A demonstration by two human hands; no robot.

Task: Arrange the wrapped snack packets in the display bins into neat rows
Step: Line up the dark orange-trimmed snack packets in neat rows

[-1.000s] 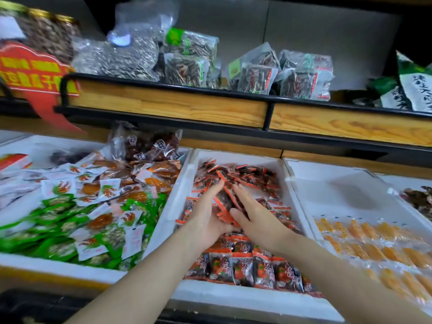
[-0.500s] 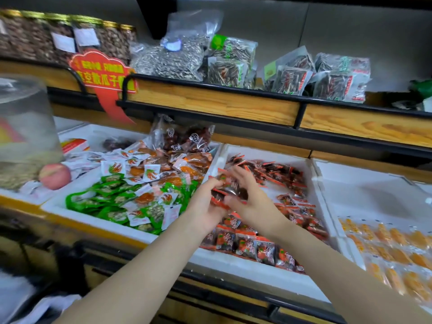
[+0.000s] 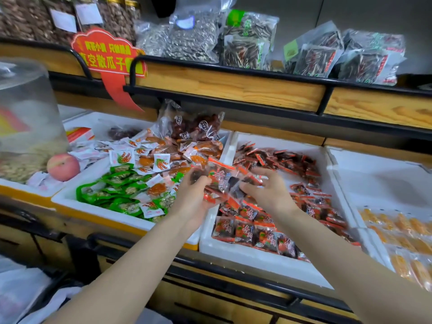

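As left grip [image 3: 194, 195] and right grip [image 3: 268, 192] clutch crinkly packets [image 3: 219, 177], rows [image 3: 247, 232] line foam bin [image 3: 257, 260].

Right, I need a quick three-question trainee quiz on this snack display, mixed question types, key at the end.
1. True or false: the left hand grips a bunch of red-and-black wrapped snack packets.
2. Where in the white foam bin do such packets lie in a neat row? A) front edge B) back wall C) nowhere
3. Fill in: the round pink fruit at far left is a ____.
Key: 1 true; 2 A; 3 peach.
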